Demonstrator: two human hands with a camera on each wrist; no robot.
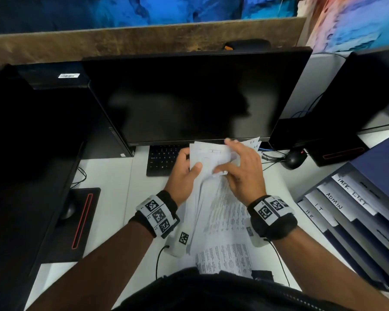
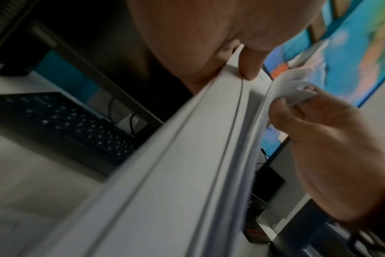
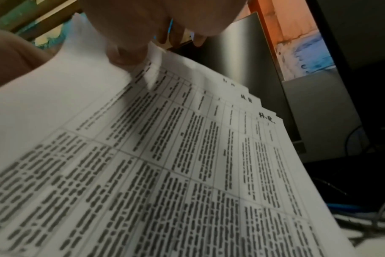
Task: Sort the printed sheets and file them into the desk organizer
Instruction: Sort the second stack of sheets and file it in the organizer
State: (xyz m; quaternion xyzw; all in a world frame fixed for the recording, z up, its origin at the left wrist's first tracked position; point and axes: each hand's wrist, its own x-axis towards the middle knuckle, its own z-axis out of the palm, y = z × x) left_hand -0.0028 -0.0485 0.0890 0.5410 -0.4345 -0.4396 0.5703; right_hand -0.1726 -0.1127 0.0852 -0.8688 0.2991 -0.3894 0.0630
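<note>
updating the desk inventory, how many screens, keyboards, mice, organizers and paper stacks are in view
monitors: 3 (centre, left, right)
keyboard: 1
mouse: 1
desk organizer: 1, with 4 labelled tabs
stack of printed sheets: 1, held in both hands
total: 7

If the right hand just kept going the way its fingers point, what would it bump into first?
Probably the dark monitor. The right hand, pinching the printed sheets, points forward over them toward the screen's lower edge; depth is hard to judge.
</note>
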